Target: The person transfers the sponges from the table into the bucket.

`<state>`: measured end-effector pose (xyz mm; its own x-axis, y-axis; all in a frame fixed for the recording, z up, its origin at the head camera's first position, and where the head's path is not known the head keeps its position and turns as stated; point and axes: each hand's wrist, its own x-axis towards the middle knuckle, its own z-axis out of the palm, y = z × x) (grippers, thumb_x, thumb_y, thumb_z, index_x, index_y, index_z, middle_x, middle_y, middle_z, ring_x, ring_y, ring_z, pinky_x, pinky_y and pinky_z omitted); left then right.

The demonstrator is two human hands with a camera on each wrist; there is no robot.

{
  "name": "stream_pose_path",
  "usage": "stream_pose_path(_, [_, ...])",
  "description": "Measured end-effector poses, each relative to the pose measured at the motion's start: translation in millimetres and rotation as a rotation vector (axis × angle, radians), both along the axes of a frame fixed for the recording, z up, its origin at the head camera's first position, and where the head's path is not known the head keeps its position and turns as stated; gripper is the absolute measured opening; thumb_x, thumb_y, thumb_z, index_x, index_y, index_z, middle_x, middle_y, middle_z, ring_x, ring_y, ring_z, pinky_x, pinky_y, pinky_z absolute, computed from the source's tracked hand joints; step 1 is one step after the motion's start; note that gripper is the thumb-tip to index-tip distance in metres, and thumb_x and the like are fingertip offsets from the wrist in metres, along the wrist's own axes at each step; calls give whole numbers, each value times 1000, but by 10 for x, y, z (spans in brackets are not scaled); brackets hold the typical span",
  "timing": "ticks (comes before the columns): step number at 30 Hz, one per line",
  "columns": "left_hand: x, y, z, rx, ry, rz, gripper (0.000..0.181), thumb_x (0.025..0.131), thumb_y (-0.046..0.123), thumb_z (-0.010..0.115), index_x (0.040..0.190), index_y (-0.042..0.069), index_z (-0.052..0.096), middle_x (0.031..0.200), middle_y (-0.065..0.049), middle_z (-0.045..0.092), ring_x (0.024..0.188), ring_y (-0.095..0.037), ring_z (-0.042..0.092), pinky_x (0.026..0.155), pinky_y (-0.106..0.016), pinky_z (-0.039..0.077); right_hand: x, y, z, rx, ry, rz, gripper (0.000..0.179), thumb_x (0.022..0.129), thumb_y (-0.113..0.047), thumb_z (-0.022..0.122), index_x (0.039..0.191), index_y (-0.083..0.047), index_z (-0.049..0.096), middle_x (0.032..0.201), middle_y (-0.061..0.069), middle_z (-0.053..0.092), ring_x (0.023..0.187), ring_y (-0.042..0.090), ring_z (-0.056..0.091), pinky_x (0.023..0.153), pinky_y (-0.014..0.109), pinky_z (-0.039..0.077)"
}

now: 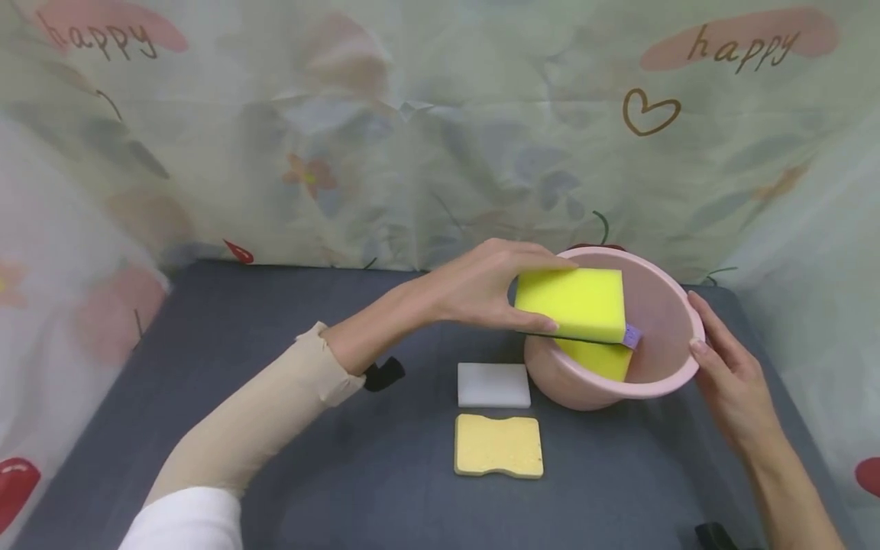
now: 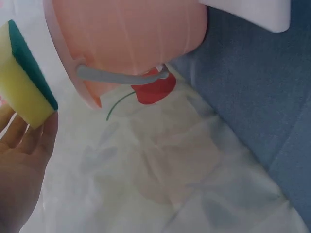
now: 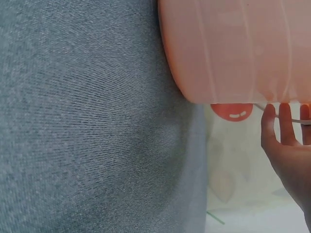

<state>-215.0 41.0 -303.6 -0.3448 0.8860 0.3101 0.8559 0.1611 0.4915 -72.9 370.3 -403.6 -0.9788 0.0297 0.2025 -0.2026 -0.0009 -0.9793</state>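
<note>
My left hand grips a yellow sponge with a dark green scouring side over the mouth of a pink bucket. In the left wrist view, fingers and sponge show beside the bucket's rim. Beneath the held sponge, another yellow sponge lies in the bucket, partly hidden. A small purple piece shows at the held sponge's right corner; its kind is unclear. My right hand holds the bucket's right rim, thumb on the near side. Its fingers touch the bucket wall in the right wrist view.
Left of the bucket lie a white rectangular block and, nearer, a pale yellow sponge with notched sides. A grey handle hangs at the bucket's side. Dark cloth covers the table; a patterned curtain stands behind.
</note>
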Motion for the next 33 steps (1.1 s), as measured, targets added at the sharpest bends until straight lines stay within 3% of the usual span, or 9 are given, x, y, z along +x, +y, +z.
stream_pose_path(7, [-67, 218, 51, -123, -16, 24, 67, 89, 47, 70, 146, 18, 51, 139, 3, 56, 120, -4, 51, 94, -17, 37, -35, -23, -27, -4, 10, 0, 56, 103, 4, 41, 157, -10, 30, 160, 0, 31, 136, 4, 40, 95, 13, 42])
stream_pose_path(15, [-67, 543, -15, -146, -37, -69, 67, 86, 45, 75, 142, 13, 56, 135, 7, 60, 117, 0, 51, 96, -14, 34, -36, -32, -32, -26, 26, -9, 56, 103, 5, 40, 156, -8, 30, 159, 1, 33, 135, 5, 41, 94, 14, 43])
stream_pose_path(18, [-58, 617, -55, -176, -15, -80, 68, 85, 45, 76, 141, 13, 56, 136, 6, 59, 122, -2, 50, 99, -13, 33, -28, -27, -34, -12, 19, -15, 57, 103, 5, 41, 156, -9, 30, 160, 1, 31, 135, 5, 40, 94, 14, 43])
stream_pose_path(24, [-13, 701, -97, -245, -11, -86, 71, 83, 45, 79, 142, 13, 56, 136, 5, 59, 127, -3, 48, 102, -11, 30, -6, -22, -38, -18, 33, -16, 56, 103, 5, 41, 156, -8, 30, 161, 2, 30, 137, 6, 38, 94, 14, 42])
stream_pose_path(33, [40, 702, -170, -258, 8, -109, 68, 83, 45, 78, 140, 14, 58, 136, 5, 58, 128, -4, 47, 104, -11, 27, -7, -21, -39, -20, 13, -29, 56, 103, 3, 42, 156, -10, 31, 161, 1, 30, 136, 5, 40, 92, 14, 44])
